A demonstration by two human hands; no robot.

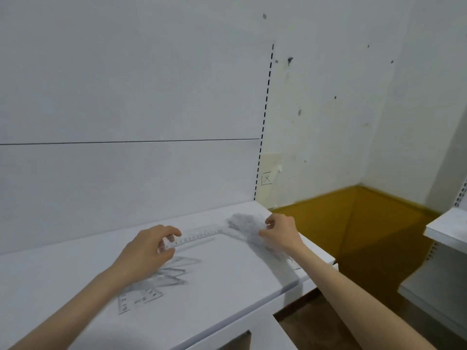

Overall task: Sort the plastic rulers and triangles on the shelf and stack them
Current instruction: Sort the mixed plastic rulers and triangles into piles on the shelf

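White shelf (227, 274) — left hand (149, 248) pinches clear ruler (197, 236), long axis running rightward.

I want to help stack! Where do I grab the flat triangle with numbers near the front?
The triangle lies flat and thin on the shelf. It is probably best to come from the front side, slide your fingers under its near corner, then pinch that corner.

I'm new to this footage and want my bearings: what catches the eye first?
Two bare hands work over a white shelf: the left hand pinches a clear ruler near the middle, and the right hand is at a blurred heap of clear plastic at the shelf's right end. Clear triangles lie fanned nearer the front, and a mustard-yellow floor shows beyond.
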